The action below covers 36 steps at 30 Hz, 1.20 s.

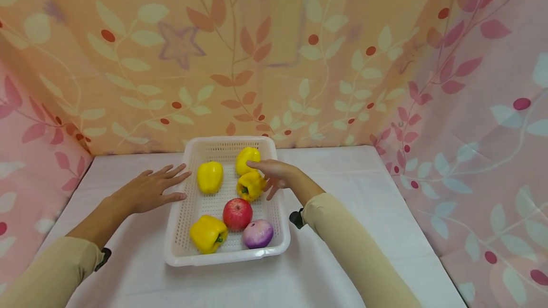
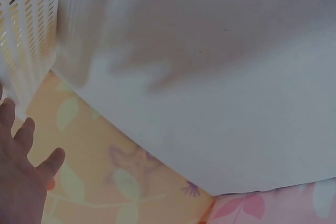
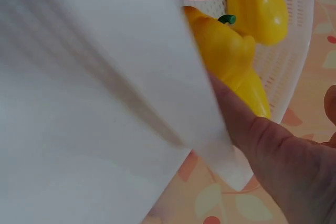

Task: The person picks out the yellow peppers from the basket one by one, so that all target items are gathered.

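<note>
A white plastic basket (image 1: pixel 173 239) with perforated walls stands on the table, holding several yellow bell peppers (image 1: pixel 210 178), a round red fruit (image 1: pixel 237 214) and a purple-and-white rounded vegetable (image 1: pixel 258 234). My left hand (image 1: pixel 156 189) is beside the basket's left wall, fingers spread and fingertips close to the rim. Over the right rim reaches my right hand (image 1: pixel 278 173), its fingers loosely bent beside two touching peppers at the back right. In the right wrist view, the right hand (image 3: pixel 289 161) overlaps a yellow pepper (image 3: pixel 220 45); some of its fingers are hidden behind the basket wall.
The table (image 1: pixel 342 179) has a white cover, and its back edge meets an orange leaf-patterned curtain (image 1: pixel 265 84). Pink patterned cloth (image 1: pixel 484 156) hangs along the right side, with more at the left. Both forearms wear beige sleeves (image 1: pixel 355 246) and dark wrist straps.
</note>
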Tool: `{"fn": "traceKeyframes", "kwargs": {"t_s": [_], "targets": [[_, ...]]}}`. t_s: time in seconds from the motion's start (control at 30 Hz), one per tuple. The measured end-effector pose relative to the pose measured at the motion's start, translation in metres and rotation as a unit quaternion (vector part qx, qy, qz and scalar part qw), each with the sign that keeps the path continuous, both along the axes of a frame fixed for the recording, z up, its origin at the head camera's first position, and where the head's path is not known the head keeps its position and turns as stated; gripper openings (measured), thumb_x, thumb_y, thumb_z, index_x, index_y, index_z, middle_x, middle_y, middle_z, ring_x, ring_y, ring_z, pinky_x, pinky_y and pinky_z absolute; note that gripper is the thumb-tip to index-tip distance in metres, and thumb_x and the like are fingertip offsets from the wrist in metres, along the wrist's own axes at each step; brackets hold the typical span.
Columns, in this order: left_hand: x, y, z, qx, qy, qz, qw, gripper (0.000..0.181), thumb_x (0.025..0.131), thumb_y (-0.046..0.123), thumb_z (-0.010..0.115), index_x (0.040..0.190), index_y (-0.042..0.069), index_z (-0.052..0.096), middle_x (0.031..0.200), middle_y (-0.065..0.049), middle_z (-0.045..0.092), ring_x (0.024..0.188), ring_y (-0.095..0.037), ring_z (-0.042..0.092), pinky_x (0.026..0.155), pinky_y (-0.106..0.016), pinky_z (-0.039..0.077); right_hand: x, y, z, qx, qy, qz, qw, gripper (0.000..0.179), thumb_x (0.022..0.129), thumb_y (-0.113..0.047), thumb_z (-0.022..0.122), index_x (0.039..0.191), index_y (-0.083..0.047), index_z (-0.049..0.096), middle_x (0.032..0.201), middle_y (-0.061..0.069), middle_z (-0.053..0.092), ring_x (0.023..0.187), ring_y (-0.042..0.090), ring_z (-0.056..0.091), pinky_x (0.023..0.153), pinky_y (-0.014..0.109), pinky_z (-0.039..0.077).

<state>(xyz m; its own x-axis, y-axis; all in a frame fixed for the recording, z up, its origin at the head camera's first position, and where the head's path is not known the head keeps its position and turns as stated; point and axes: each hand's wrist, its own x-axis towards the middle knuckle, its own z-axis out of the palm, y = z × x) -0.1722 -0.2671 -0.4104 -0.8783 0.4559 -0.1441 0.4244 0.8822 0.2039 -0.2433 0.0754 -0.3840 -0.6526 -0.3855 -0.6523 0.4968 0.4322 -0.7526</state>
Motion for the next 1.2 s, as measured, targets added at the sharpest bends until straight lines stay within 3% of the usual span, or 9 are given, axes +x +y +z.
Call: {"fn": "traceKeyframes", "kwargs": {"t_s": [0.17, 0.5, 0.7, 0.9, 1.2], "targets": [[0.001, 0.002, 0.001, -0.003, 0.0, 0.001, 1.0, 0.077, 0.096, 0.064, 0.047, 0.155, 0.017, 0.036, 0.162, -0.015, 0.027, 0.144, -0.048, 0.024, 0.109, -0.073, 0.018, -0.005, -0.011, 0.001, 0.011, -0.046, -0.036, 0.9982, 0.094, 0.092, -0.053, 0.061, 0.161, -0.015, 0.01, 0.161, 0.031, 0.009, 0.139, 0.063, 0.019, 0.098, 0.075, 0.033], [0.002, 0.002, 0.0, -0.005, 0.009, -0.001, 0.9999, 0.076, 0.096, 0.065, 0.045, 0.155, 0.018, 0.036, 0.162, -0.014, 0.027, 0.144, -0.047, 0.026, 0.108, -0.072, 0.023, -0.012, -0.022, -0.004, 0.021, -0.088, -0.081, 0.9926, 0.093, 0.094, -0.044, 0.064, 0.161, -0.013, 0.006, 0.161, 0.03, 0.006, 0.145, 0.056, 0.013, 0.101, 0.074, 0.031], [0.0, 0.0, -0.002, -0.003, 0.013, -0.005, 0.9999, 0.076, 0.096, 0.065, 0.045, 0.155, 0.018, 0.037, 0.162, -0.014, 0.028, 0.144, -0.047, 0.028, 0.107, -0.072, 0.025, -0.01, -0.031, -0.016, 0.028, -0.068, -0.093, 0.9929, 0.084, 0.093, -0.04, 0.068, 0.156, -0.007, 0.023, 0.156, 0.027, 0.022, 0.139, 0.058, 0.026, 0.095, 0.073, 0.039], [0.0, 0.0, -0.002, 0.004, 0.011, -0.003, 0.9999, 0.076, 0.096, 0.065, 0.045, 0.155, 0.019, 0.036, 0.162, -0.013, 0.027, 0.144, -0.047, 0.026, 0.108, -0.072, 0.024, -0.007, -0.034, -0.028, 0.041, -0.051, -0.079, 0.9947, 0.052, 0.095, -0.029, 0.066, 0.134, -0.001, 0.045, 0.127, 0.022, 0.047, 0.122, 0.048, 0.049, 0.09, 0.068, 0.046], [0.001, -0.001, -0.003, 0.01, 0.008, -0.001, 0.9999, 0.076, 0.096, 0.065, 0.045, 0.155, 0.018, 0.036, 0.162, -0.013, 0.026, 0.145, -0.047, 0.026, 0.108, -0.072, 0.023, -0.008, -0.038, -0.032, 0.071, -0.041, -0.08, 0.9934, 0.042, 0.093, -0.021, 0.071, 0.122, 0.0, 0.049, 0.113, 0.02, 0.052, 0.115, 0.045, 0.054, 0.088, 0.065, 0.049]]}}
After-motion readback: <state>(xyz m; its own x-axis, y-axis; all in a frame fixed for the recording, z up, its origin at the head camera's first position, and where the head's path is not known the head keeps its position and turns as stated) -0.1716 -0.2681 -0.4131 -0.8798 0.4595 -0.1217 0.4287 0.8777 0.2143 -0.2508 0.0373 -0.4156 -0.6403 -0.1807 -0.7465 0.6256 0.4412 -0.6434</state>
